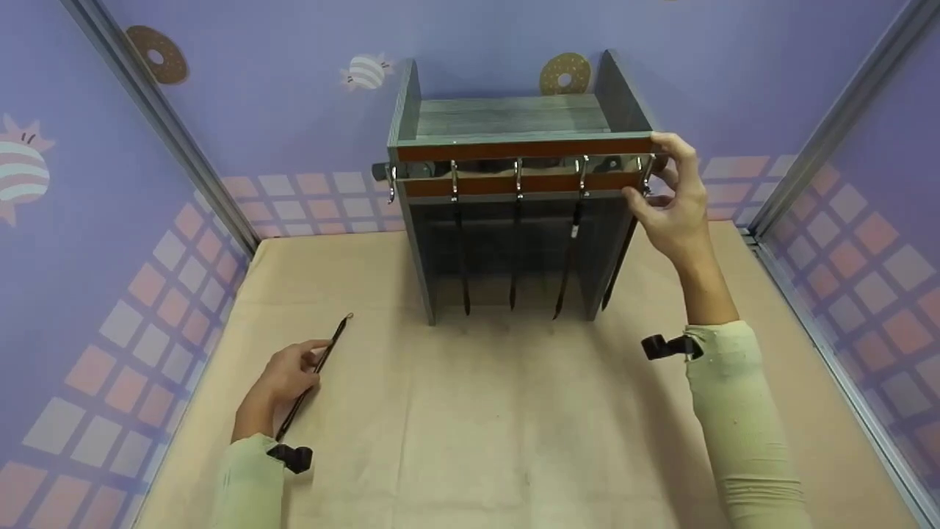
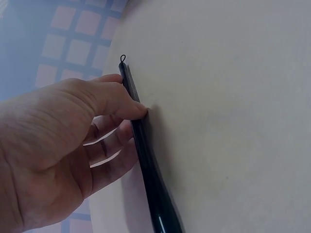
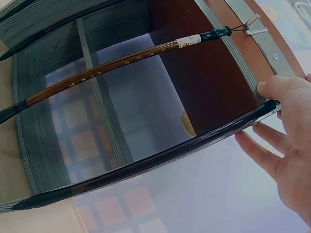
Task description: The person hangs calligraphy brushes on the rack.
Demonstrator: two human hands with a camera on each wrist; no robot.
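Black brush [image 1: 312,378] lain flat on desk [image 1: 470,411], touched by left hand [image 1: 283,376], fingers loosely curled over shaft, not lifted. Top of rightmost hanging brush [image 1: 620,261] pinched by right hand [image 1: 672,202] at rack [image 1: 514,184] hook rail; other brushes hung left of grip.

A long black brush [image 1: 312,378] lies flat on the beige tabletop [image 1: 499,411], slanting from near the left sleeve up toward the rack, its small wire loop at the far end; the left hand [image 1: 283,375] rests on it, thumb and fingers pressed along the glossy shaft. Over at the grey wooden rack [image 1: 514,198], another dark brush [image 1: 619,263] hangs at the rightmost hook, tilted, tip down, and the right hand [image 1: 672,202] holds its top end at the metal rail.
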